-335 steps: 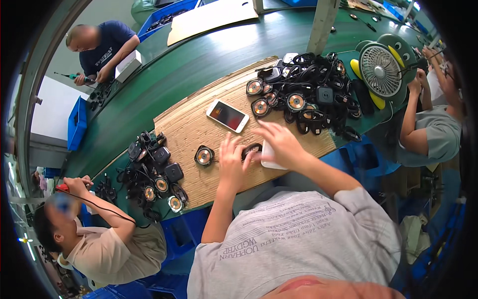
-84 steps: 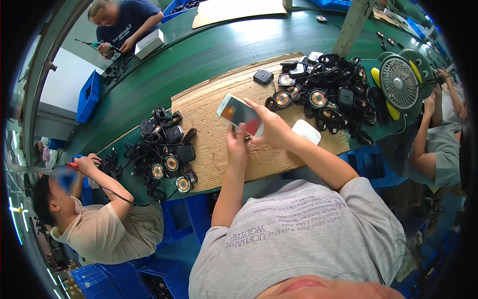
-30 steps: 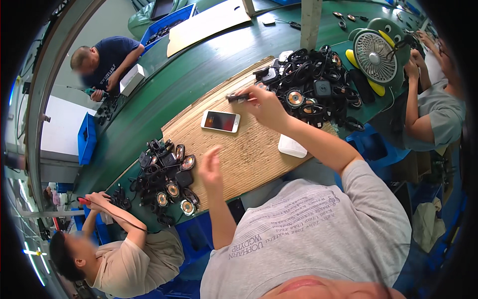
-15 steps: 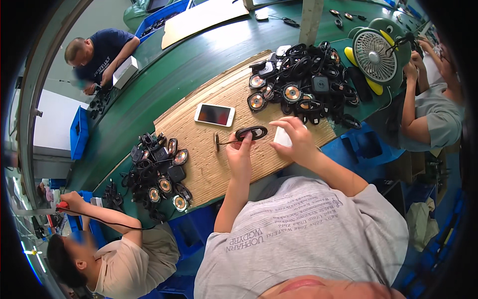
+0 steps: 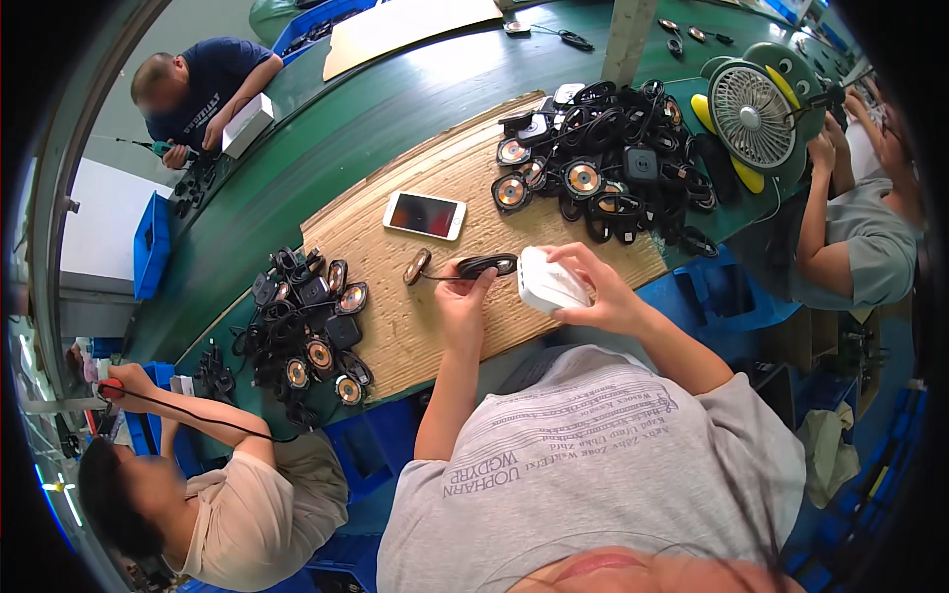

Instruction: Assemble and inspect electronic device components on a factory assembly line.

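My left hand (image 5: 462, 308) pinches a coiled black cable (image 5: 484, 266) above the cardboard sheet (image 5: 400, 341). From that cable a round charging disc (image 5: 417, 266), copper-coloured on its face, sticks out to the left. My right hand (image 5: 608, 298) grips a white rounded block (image 5: 544, 281) with small port openings along its left edge. The cable's end lies close to these ports; whether it is plugged in, I cannot tell. Just beyond my left hand, a white-framed phone (image 5: 425, 215) lies face up.
Heaps of cabled charging discs sit at the right (image 5: 583, 180) and left (image 5: 318, 354) of the cardboard. A fan (image 5: 753, 117) stands at the far right. Co-workers sit at left (image 5: 252, 509) and right (image 5: 855, 232); another (image 5: 203, 94) works across the green bench (image 5: 267, 212).
The white block in my right hand has moved left and turned, bringing its port edge beside the coiled cable. The disc has tilted and shifted slightly left.
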`<state>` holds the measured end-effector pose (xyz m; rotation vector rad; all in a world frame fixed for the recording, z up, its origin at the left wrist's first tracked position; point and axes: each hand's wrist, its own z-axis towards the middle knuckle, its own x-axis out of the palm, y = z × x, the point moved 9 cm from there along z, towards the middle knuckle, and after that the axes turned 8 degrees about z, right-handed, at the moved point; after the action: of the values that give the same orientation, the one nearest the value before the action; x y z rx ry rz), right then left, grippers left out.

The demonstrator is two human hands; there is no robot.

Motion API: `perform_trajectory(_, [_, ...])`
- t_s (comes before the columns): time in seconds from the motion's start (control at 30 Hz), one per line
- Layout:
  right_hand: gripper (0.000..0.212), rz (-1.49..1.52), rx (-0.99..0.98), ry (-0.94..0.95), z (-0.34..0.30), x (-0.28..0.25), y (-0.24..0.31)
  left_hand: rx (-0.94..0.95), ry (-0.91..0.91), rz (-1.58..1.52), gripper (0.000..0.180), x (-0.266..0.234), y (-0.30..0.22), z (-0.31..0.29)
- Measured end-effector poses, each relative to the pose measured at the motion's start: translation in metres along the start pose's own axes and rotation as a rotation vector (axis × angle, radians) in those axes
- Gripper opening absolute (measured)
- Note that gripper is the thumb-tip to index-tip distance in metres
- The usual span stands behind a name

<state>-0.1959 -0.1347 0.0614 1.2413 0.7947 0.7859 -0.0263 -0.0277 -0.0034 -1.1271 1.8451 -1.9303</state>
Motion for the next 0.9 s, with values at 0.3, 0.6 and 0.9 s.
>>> perform_trajectory(0.3, [0.036, 0.581, 0.511, 0.169, -0.001, 0.013, -0.063, 0.368, 0.144, 0.398, 0.028, 0.015, -0.037, -0.013])
perform_trajectory(0.6, [0.038, 0.654, 0.478, 0.339, -0.003, 0.025, -0.061, 0.395, 0.357, 0.55, 0.026, 0.031, -0.036, -0.021])
perform_trajectory(0.9, [0.042, 0.555, 0.283, 0.302, 0.014, 0.016, -0.04, -0.123, 0.419, -0.288, 0.043, 0.034, -0.012, -0.028])
